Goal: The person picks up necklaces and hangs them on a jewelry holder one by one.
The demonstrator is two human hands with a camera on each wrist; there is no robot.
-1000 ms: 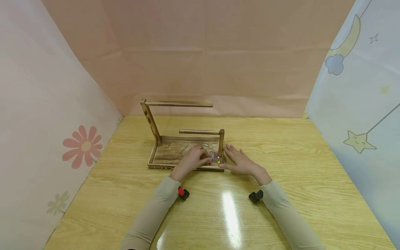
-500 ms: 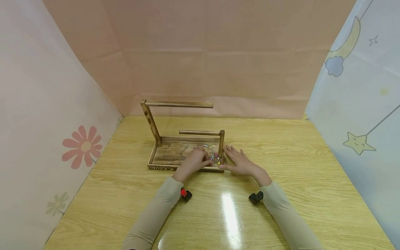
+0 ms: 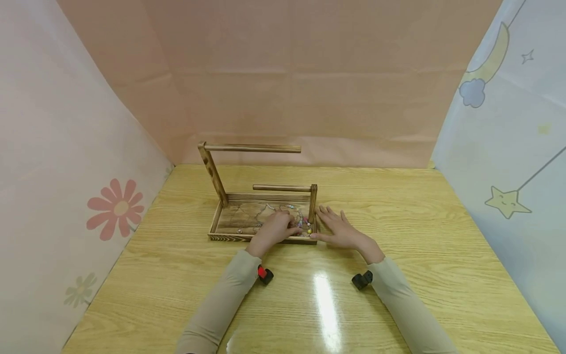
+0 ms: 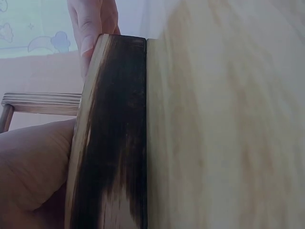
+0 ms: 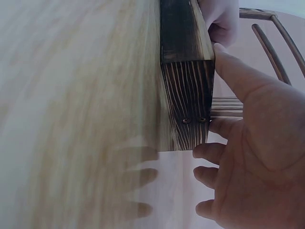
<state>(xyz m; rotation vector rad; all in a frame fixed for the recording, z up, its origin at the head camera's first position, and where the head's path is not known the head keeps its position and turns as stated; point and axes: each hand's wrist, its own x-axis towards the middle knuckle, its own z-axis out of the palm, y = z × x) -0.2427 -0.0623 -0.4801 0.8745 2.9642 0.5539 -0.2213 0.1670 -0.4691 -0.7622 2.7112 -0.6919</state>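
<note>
In the head view a wooden tray (image 3: 234,221) with two bar stands holds several beaded bracelets (image 3: 266,207). My left hand (image 3: 276,226) reaches over the front rim, its fingers bent down among the colourful beads (image 3: 300,221) at the right end. Its fingertips are hidden, and I cannot tell whether they pinch a bracelet. My right hand (image 3: 338,230) lies spread at the tray's right end, thumb at the front corner. In the right wrist view the fingers (image 5: 209,152) are straight and spread beside the tray's end wall (image 5: 188,105).
A tall bar (image 3: 254,147) extends from the tray's left post, and a lower bar (image 3: 283,188) from its right post. One small round bead (image 3: 240,230) lies near the front left. Printed sheets (image 3: 292,98) surround the wooden table (image 3: 420,246).
My left hand has shifted slightly right within the tray, its thumb now farther over the beads. My right hand and the tray stay where they were.
</note>
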